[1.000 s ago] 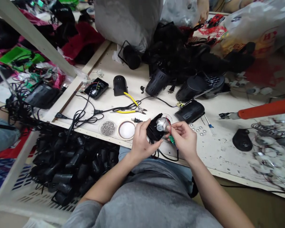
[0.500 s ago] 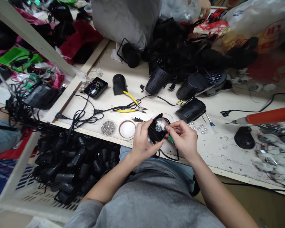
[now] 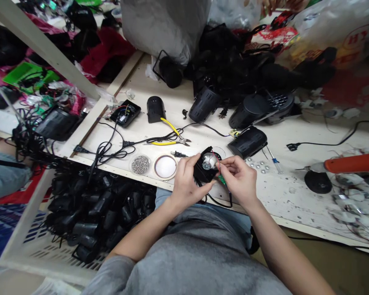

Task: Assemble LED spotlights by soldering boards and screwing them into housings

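My left hand (image 3: 187,182) is closed around the side of a black plastic housing (image 3: 203,174), held open side up at the table's front edge. Inside the housing sits a round whitish motor (image 3: 208,161) with thin wires. The fingertips of my right hand (image 3: 240,177) are pinched together beside the motor, on thin red and dark wires (image 3: 218,160). Just below those fingertips hangs a small green circuit board (image 3: 222,179). A black cord (image 3: 217,202) loops under the housing. Fingers partly hide the wire ends.
Left of my hands lie a tape roll (image 3: 165,167), a dish of screws (image 3: 140,164) and yellow-handled cutters (image 3: 169,137). Black housings (image 3: 247,142) stand behind. An orange-handled tool (image 3: 353,163) points in from the right. Below left is a white crate (image 3: 27,254) of black parts.
Both hands keep their holds on the housing and wires, almost unmoved. The view has shifted slightly, and the orange tool appears a little lower and farther right.
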The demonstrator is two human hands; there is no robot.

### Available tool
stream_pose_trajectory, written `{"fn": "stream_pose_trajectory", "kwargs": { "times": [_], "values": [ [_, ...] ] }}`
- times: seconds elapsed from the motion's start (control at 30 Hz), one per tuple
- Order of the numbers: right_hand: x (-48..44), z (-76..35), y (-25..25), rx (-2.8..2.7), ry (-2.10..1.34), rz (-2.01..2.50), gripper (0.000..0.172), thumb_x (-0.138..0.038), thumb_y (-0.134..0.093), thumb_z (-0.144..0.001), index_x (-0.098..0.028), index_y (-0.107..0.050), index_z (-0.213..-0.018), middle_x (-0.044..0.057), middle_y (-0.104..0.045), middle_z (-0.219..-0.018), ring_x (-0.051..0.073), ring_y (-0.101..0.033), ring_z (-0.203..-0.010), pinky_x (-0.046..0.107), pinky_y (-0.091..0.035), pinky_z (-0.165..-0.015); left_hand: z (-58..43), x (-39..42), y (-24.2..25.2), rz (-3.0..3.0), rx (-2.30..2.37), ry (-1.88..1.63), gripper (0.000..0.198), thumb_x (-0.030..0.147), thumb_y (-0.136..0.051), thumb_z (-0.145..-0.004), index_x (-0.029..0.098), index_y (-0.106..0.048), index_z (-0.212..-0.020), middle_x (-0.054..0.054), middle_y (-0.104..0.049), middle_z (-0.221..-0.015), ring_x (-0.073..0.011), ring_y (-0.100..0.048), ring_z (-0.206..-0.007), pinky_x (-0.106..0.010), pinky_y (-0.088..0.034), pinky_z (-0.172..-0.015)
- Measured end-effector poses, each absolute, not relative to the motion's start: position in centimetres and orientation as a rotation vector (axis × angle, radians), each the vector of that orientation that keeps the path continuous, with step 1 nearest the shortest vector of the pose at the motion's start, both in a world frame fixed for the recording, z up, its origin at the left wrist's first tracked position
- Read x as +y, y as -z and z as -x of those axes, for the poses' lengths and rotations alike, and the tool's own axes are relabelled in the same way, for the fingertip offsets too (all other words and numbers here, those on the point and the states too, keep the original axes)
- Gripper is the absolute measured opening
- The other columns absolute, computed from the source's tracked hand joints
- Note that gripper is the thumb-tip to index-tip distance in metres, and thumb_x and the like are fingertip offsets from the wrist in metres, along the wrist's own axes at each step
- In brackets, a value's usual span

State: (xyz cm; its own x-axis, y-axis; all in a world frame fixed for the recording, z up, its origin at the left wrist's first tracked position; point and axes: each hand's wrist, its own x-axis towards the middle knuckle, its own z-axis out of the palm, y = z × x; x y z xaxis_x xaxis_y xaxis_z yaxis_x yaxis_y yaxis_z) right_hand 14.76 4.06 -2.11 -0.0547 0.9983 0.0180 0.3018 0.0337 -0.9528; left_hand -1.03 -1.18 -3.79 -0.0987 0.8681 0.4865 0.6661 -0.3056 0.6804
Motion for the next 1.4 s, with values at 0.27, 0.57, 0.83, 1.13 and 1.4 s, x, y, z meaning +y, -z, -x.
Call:
{"fn": "stream_pose_trajectory", "kwargs": {
  "times": [0.27,0.57,0.83,1.13,1.4],
  "values": [
    [4.2,-15.1,2.1,-1.631,-0.986,1.391,0.014,-0.034,-0.065,-0.083,-0.022,-0.061,-0.076,0.0,-0.069,-0.067,0.015,-0.068,-0.055,0.025,-0.053,-0.053,0.9,-1.1,3.7,-1.95,1.712,-1.361,0.075,0.038,-0.079,-0.078,0.016,-0.045,-0.14,-0.013,-0.06,-0.12,-0.027,-0.058,-0.113,-0.042,-0.051,-0.099],
    [4.8,-15.6,2.5,-1.717,-1.032,1.344,0.016,-0.034,-0.061,-0.085,-0.022,-0.059,-0.073,0.001,-0.069,-0.065,0.015,-0.065,-0.056,0.025,-0.048,-0.053,1.3,-1.0,3.9,-1.995,1.731,-1.343,0.084,0.061,-0.077,-0.077,0.017,-0.046,-0.141,-0.013,-0.061,-0.117,-0.0275,-0.06,-0.109,-0.042,-0.052,-0.096],
    [5.3,-15.5,2.2,-1.726,-1.028,1.325,0.014,-0.027,-0.061,-0.08,-0.022,-0.056,-0.067,-0.001,-0.065,-0.061,0.012,-0.056,-0.051,0.024,-0.041,-0.051,1.1,-1.0,3.8,-1.953,1.76,-1.381,0.089,0.069,-0.074,-0.074,0.016,-0.048,-0.139,-0.013,-0.061,-0.113,-0.0257,-0.061,-0.105,-0.038,-0.057,-0.086],
    [5.3,-15.2,3.0,-1.666,-1.042,1.314,0.016,-0.03,-0.061,-0.082,-0.022,-0.054,-0.07,0.0,-0.069,-0.066,0.013,-0.06,-0.052,0.024,-0.043,-0.052,0.7,-0.9,4.4,-1.811,1.828,-1.42,0.082,0.066,-0.084,-0.064,0.017,-0.057,-0.125,-0.011,-0.06,-0.107,-0.0255,-0.063,-0.1,-0.039,-0.059,-0.081],
    [6.1,-15.1,3.2,-1.621,-1.154,1.264,0.015,-0.036,-0.064,-0.083,-0.021,-0.064,-0.08,0.002,-0.072,-0.072,0.016,-0.067,-0.064,0.027,-0.052,-0.058,1.4,-1.0,4.3,-1.404,1.653,-1.367,0.078,0.064,-0.086,-0.062,0.018,-0.057,-0.118,-0.011,-0.058,-0.114,-0.0249,-0.062,-0.107,-0.035,-0.059,-0.08]
  ]
}}
